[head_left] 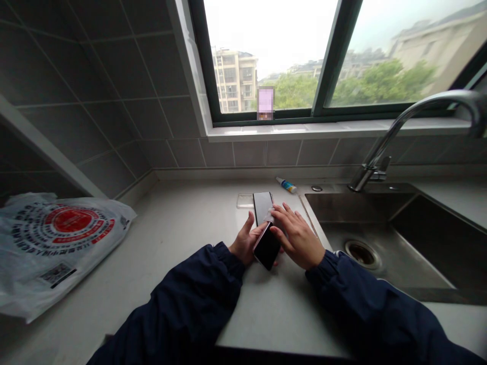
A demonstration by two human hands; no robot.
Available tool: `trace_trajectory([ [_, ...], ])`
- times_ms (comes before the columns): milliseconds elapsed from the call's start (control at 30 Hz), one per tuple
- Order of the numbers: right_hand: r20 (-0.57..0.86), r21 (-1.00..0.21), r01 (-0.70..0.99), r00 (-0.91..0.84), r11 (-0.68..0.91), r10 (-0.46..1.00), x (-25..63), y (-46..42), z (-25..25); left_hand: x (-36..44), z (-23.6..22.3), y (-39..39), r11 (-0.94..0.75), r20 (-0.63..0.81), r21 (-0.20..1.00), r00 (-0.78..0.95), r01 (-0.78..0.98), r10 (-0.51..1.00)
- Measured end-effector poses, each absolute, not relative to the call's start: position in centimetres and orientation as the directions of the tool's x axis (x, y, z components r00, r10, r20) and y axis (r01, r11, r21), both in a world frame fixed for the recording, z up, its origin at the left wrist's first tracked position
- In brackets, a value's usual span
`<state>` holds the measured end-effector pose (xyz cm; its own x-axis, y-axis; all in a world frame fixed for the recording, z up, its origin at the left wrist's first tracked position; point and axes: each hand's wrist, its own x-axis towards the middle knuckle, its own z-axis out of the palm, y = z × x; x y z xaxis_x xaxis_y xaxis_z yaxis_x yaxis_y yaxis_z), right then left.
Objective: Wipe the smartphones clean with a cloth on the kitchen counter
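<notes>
A smartphone (267,248) with a black screen lies tilted in my left hand (244,242), whose fingers wrap beneath it with the thumb raised at the side. My right hand (299,238) is over the phone's upper end, pressing a small white wipe (268,216) under its fingertips. Just beyond, a flat rectangle (262,204) with a pale grey face and dark edges lies on the counter; I cannot tell what it is. Beside it sits a clear phone case (244,201). A small white and blue tube (286,184) rests farther back.
A steel sink (403,263) with a curved faucet (384,137) is on the right. At the left, a white plastic bag (68,243) with red print lies on the white counter (167,238). A tiled wall and a window (266,56) stand behind.
</notes>
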<state>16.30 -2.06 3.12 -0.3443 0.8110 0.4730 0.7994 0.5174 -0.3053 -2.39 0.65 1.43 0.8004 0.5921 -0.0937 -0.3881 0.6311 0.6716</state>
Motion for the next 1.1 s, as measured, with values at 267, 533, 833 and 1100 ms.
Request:
trace_trajectory([
  [267, 0.488, -0.308, 0.794, -0.341, 0.524, 0.804, 16.5, -1.8, 2.7, -2.6, 1.6, 0.6, 0.637, -0.103, 0.667, 0.798, -0.387, 0.593],
  [533, 0.532, -0.275, 0.741, -0.414, 0.613, 0.739, 16.0, -2.3, 2.9, -2.3, 1.6, 0.7, 0.665, -0.127, 0.596, 0.764, -0.451, 0.632],
  [833, 0.535, -0.248, 0.636, -0.538, 0.730, 0.651, 15.2, -3.4, 3.3, -1.4, 2.2, 0.3, 0.631, -0.140, 0.485, 0.658, -0.606, 0.740],
  [1100, 0.506, -0.253, 0.535, -0.637, 0.806, 0.582, 14.9, -4.1, 3.9, -1.5, 2.7, 0.1, 0.652, -0.172, 0.473, 0.664, -0.593, 0.728],
])
